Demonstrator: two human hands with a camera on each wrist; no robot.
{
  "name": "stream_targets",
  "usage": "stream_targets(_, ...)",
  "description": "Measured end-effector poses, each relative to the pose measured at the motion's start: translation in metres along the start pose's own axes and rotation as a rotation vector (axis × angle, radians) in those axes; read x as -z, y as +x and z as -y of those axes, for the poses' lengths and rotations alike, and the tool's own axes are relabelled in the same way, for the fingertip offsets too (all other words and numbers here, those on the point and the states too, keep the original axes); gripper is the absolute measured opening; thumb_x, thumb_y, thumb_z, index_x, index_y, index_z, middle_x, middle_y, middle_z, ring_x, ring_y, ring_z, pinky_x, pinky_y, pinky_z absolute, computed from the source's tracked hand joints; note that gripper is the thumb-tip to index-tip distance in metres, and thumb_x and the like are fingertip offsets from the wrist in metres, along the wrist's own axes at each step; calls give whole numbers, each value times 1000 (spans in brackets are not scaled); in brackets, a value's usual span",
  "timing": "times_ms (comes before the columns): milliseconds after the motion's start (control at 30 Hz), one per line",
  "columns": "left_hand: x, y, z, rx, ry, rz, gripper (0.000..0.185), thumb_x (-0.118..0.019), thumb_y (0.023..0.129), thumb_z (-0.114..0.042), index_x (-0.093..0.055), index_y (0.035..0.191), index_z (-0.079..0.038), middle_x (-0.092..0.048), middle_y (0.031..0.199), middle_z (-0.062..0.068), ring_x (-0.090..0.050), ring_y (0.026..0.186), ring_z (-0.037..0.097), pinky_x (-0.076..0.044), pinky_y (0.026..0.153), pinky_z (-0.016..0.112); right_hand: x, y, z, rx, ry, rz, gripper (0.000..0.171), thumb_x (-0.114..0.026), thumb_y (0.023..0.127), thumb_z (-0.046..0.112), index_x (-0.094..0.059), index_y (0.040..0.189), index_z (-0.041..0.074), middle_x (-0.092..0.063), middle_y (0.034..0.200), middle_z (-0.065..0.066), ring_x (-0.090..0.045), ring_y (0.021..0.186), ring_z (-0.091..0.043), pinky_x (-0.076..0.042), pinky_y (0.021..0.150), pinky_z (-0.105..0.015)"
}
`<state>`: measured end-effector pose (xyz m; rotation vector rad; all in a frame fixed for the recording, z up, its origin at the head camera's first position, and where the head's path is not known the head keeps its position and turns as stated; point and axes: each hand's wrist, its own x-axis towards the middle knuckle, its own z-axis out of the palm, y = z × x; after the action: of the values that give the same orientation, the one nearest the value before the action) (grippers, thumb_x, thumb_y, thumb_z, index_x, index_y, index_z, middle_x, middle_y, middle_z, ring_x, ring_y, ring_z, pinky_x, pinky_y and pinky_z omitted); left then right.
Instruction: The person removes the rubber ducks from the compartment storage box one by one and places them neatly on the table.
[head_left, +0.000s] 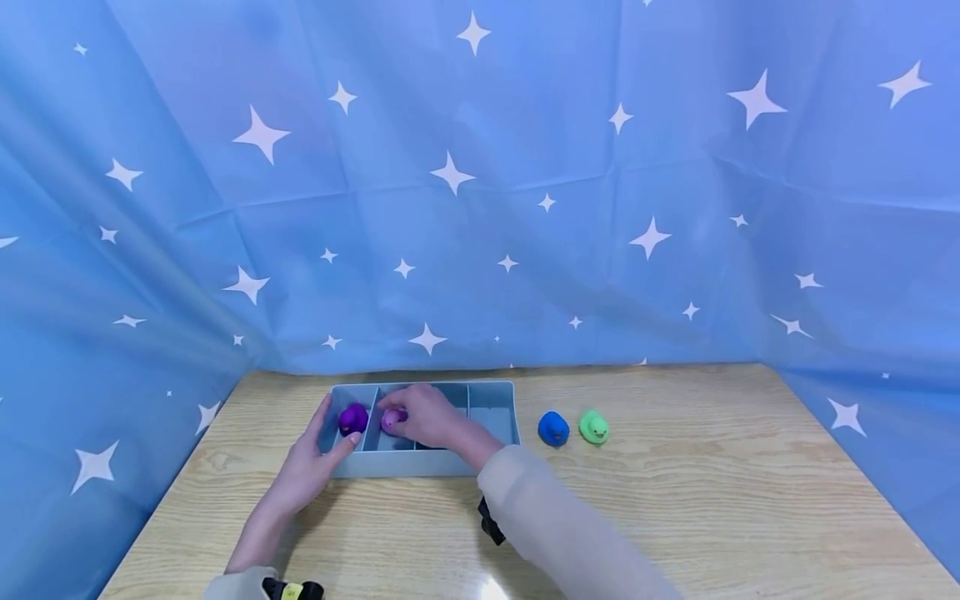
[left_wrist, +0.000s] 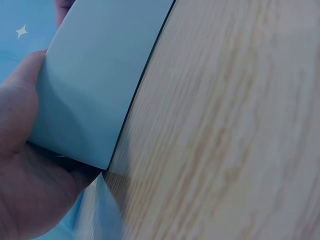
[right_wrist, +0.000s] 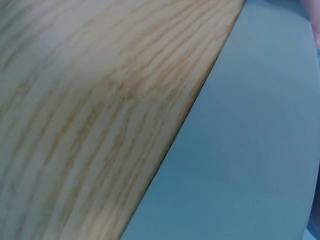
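A grey-blue divided box (head_left: pixel 442 465) lies on the table. My left hand (head_left: pixel 306 467) grips its left end, thumb at the front rim and fingers along the side; the left wrist view shows that hand around the box's end wall (left_wrist: pixel 100 90). In the leftmost compartment sits a dark purple rubber duck (head_left: pixel 352 418). My right hand (head_left: pixel 429 417) reaches over the box and pinches a light purple rubber duck (head_left: pixel 392 421) inside the second compartment from the left. The fingers partly hide this duck. In the right wrist view, the box's front wall (right_wrist: pixel 240 135) fills the right side.
A blue rubber duck (head_left: pixel 553 428) and a green rubber duck (head_left: pixel 594 427) stand on the wooden table (head_left: pixel 712 483) right of the box. A blue curtain with white stars (head_left: pixel 525 208) hangs behind and at both sides of the table.
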<state>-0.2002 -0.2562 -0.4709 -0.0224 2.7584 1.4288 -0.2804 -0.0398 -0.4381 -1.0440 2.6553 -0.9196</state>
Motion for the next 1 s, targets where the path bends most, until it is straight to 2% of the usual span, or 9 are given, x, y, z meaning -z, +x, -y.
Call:
stream_targets(167, 0, 0, 0, -8, -5, -8, 95, -62, 102, -44, 0, 166, -9, -11, 167, 29, -14, 151, 51, -18, 119, 65, -1, 0, 1, 12, -2, -16, 28, -73, 97, 11, -75, 125, 10, -69, 94, 3, -57, 82, -10, -46, 77, -18)
stream_targets(467, 1, -1, -2, -14, -19, -4, 96, -63, 102, -45, 0, 166, -10, -11, 167, 28, -13, 151, 49, -17, 120, 64, -3, 1, 4, 31, -90, -15, 28, -77, 94, 13, -76, 122, 8, -76, 100, 2, -64, 89, -6, -51, 87, -18)
stream_targets(600, 1, -1, -1, -11, -15, -8, 96, -63, 102, -45, 0, 166, -10, -11, 167, 28, -14, 151, 50, -17, 119, 65, -4, 3, 5, 56, -152, -6, 26, -77, 94, 14, -78, 119, 9, -75, 95, 5, -62, 87, -5, -50, 86, -16)
stream_targets(1000, 0, 0, 0, 13, -11, 1, 97, -60, 102, -51, 2, 166, -14, -10, 168, 28, -12, 152, 49, -18, 119, 65, -5, 1, 9, 42, -234, 18, 18, -74, 97, 17, -80, 113, 12, -73, 98, 7, -57, 85, -6, -47, 83, -17)
